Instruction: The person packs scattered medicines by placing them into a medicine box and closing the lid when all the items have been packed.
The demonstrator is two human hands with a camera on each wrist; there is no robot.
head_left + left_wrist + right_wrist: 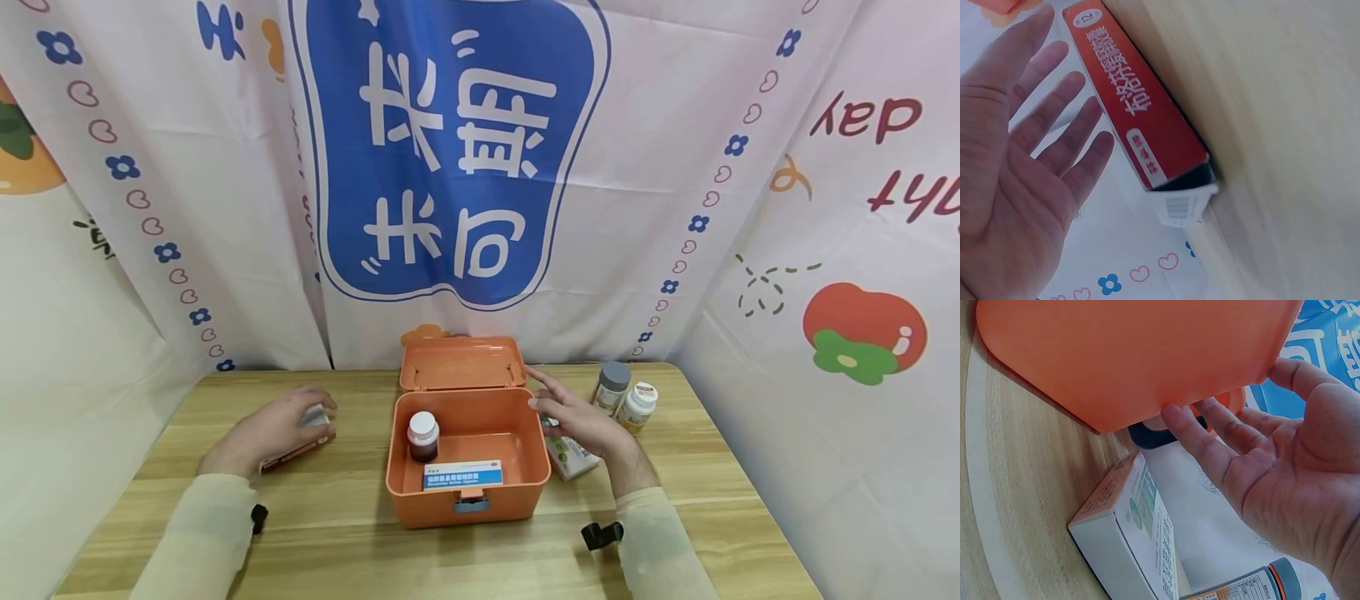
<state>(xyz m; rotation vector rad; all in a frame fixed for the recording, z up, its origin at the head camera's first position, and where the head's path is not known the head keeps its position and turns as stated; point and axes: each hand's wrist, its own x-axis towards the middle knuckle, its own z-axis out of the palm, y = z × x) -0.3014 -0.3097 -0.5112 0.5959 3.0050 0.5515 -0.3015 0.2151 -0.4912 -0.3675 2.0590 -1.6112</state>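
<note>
Orange box, one, placed mid-worktop, lid raised; one bottle and one blue-white carton are contained. Its side is touched by right hand, fingers extended, ungripping. One red carton is neighboured by left hand, fingers loosely spread, nothing held. Rightward: one white carton, two bottles.

My left hand is beside a carton at left; my right hand touches the far right corner of the orange box, a bottle and blue-and-white packet inside.
</note>
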